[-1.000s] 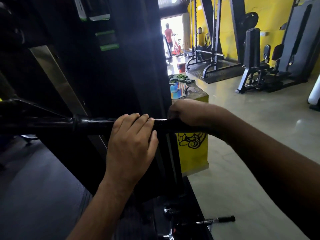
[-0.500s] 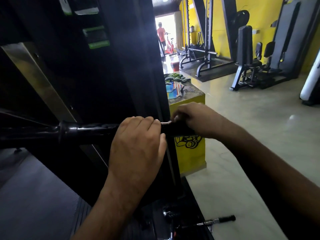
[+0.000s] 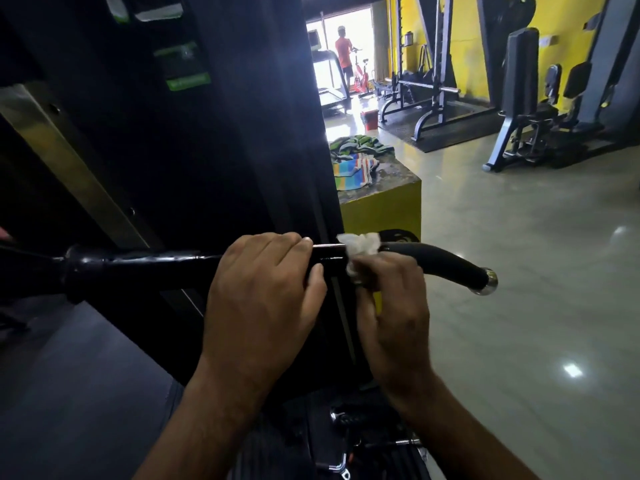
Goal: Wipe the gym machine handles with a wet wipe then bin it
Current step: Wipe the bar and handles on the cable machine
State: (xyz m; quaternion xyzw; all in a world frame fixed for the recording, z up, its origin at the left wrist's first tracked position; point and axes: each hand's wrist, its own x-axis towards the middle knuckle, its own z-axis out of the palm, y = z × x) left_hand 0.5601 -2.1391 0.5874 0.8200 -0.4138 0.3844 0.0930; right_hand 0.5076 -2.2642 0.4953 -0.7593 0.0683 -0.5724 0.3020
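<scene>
Yellow walls (image 3: 568, 12), glossy floor (image 3: 519, 271), left fingers (image 3: 277, 242) gripping bar (image 3: 138, 268), right fingers (image 3: 379, 263) pinching wipe (image 3: 360, 245)

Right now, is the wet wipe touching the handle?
Touching. Head view: right hand holds the wet wipe against the handle, white folds flush on it.

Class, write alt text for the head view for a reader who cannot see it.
The left hand grips a black bar while the right hand holds a white wipe against its curved handle; a yellow box stands behind.
</scene>
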